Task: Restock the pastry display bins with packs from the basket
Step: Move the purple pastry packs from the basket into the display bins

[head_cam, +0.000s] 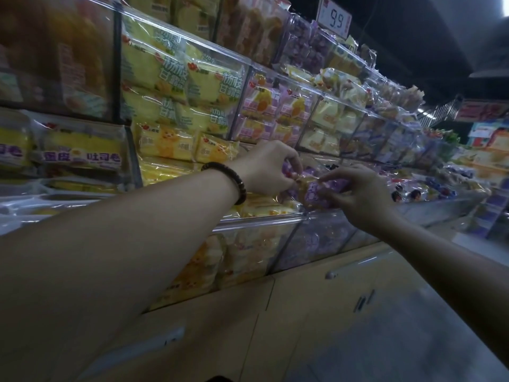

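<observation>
Purple-printed pastry pack [316,193] in clear film, held crosswise between both hands just above the open top of the lowest row of bins. Left hand [268,168] at the pack's left end, thumb and fingertips pinching the film there; dark beaded bracelet [234,183] round the left wrist. Right hand [360,188] at the pack's right end, fingers curled round it in a grip; exact placing of the thumb not clear. Directly under the pack, clear plastic bin [319,238] with more purple packs behind its front wall; just to its left, neighbouring bin [248,252] of pale yellow packs. Above and behind the hands, a middle tier of clear bins: yellow packs [170,78] with green lettering at left, pink-and-purple packs [271,106] next, pale cream packs [330,119] further right. Top tier blurred, with golden-brown and purple goods. White price sign [333,20] reading 99 at the top of the shelving. Beige cabinet [316,312] with a small handle below the bins, grey floor [413,340] beside it. Far right end of the display too blurred for detail
</observation>
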Demonstrator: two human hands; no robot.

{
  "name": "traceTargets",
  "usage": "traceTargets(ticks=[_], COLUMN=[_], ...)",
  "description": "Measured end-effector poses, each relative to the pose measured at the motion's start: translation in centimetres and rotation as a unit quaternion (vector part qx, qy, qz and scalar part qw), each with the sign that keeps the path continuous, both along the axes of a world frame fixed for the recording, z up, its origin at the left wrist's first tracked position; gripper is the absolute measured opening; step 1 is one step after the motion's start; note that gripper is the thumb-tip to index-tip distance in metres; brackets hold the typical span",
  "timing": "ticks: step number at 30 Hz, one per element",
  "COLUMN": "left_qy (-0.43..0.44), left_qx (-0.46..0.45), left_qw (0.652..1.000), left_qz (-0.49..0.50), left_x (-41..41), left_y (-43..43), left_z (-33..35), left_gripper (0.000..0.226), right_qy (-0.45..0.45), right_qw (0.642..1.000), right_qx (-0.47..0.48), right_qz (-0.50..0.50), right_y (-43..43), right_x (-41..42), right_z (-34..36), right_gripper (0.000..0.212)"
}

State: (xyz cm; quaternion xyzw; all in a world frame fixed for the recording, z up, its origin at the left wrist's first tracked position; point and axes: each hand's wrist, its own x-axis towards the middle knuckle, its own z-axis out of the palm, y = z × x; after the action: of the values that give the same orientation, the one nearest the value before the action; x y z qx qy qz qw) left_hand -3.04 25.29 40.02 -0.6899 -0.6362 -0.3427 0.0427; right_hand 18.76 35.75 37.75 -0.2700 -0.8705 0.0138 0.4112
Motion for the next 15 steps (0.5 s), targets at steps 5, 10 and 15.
traceTargets(ticks=[5, 10, 15], left_qy=[0.047, 0.075, 0.112], left_qx=[-0.057, -0.151, -0.192], left_qw=[0.994, 0.98, 0.969], left_qz=[0.077, 0.107, 0.108], left_x=[0.2, 0.7, 1.6], left_y=[0.1, -0.6, -1.4], left_z=[-0.2, -0.1, -0.2], left_gripper=[0.019, 0.029, 0.04], right_qy=[-0.076, -0.086, -0.012], right_qw=[0.995, 0.993, 0.996], right_qx=[-0.033, -0.05, -0.009], right_qz=[-0.056, -0.068, -0.09], right_y=[-0.2, -0.9, -2.0], right_x=[-1.2, 0.2, 3.4], right_z=[0.2, 0.0, -1.4], right_gripper=[0.02, 0.021, 0.023])
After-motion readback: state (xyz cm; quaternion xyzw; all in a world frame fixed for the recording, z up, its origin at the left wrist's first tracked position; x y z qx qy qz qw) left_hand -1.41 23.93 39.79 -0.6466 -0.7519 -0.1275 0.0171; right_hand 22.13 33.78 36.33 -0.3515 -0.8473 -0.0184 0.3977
